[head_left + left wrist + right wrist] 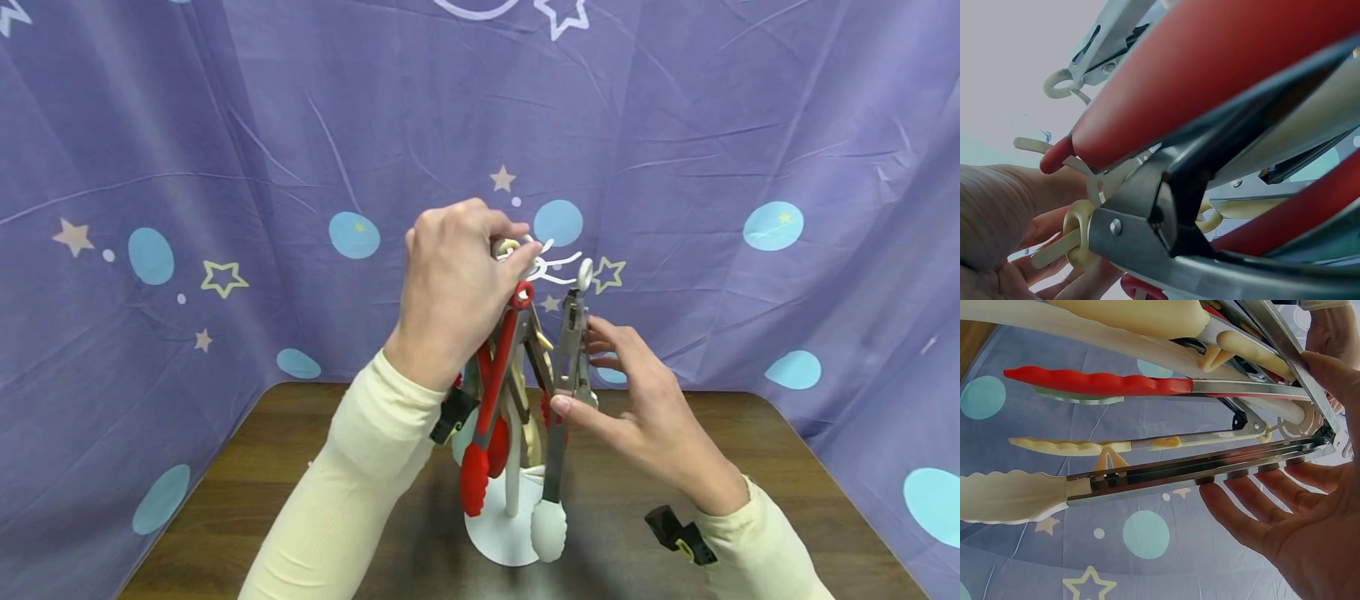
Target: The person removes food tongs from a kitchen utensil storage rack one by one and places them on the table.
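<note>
Right hand (645, 408) holds the white-tipped tongs (567, 346) from the side, thumb laid on one metal arm and fingertips along the other, so that the two arms stand spread in its span. They hang upright at the right of the rack (512, 492), ring (1060, 95) uppermost just beside a hook (558, 278), pale tip (549, 532) down over the edge of the base; whether the hook passes through the ring I cannot tell. Left hand (453, 287) curls thumb and fingers round the top of the rack, though the exact point pinched is partly hidden. Red tongs (498, 379) hang close beneath it, and the rack stands on the bench (300, 433). I'd judge the white-tipped pair light, stiff along the arms and springy where they meet, with little to fear from breakage. Bare metal looks smooth and could slide, so the best hold is across both arms, somewhat above the middle, squeezed evenly to check the spread and any swing. Tips are probably softer and grippier, but held there the weight would tilt. The slim rack may rock, so steadying its top seems wise.
</note>
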Motion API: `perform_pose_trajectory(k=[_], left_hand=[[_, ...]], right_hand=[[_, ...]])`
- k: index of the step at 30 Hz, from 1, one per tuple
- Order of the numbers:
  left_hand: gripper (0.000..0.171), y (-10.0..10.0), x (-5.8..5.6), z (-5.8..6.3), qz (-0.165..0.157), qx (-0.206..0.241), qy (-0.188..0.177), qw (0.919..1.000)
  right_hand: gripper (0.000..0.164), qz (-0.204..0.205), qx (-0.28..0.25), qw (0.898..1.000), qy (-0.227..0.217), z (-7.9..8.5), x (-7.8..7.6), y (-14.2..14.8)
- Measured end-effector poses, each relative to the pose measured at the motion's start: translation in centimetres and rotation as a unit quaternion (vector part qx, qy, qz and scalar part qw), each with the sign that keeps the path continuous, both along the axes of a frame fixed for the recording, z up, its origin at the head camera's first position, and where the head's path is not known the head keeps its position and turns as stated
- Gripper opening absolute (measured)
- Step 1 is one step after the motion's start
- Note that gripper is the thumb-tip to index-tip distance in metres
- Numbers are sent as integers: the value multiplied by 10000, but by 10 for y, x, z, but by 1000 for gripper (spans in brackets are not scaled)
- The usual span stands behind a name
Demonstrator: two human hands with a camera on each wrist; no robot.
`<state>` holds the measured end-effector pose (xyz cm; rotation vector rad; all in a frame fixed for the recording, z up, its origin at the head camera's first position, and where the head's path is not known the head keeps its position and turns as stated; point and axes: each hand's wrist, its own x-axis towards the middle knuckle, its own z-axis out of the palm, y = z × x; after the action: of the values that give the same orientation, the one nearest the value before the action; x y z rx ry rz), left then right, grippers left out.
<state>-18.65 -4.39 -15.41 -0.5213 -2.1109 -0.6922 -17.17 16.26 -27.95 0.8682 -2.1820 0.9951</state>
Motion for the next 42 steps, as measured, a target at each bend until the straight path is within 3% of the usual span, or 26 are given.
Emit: perform_pose_trajectory(k=[27, 42], left_hand=[[16, -1, -1, 0, -38, 20, -58, 10000], [15, -1, -1, 0, -65, 24, -80, 9999]], right_hand=[[85, -554, 50, 9980, 302, 0, -1, 38], [80, -943, 211, 9952, -123, -13, -10, 62]])
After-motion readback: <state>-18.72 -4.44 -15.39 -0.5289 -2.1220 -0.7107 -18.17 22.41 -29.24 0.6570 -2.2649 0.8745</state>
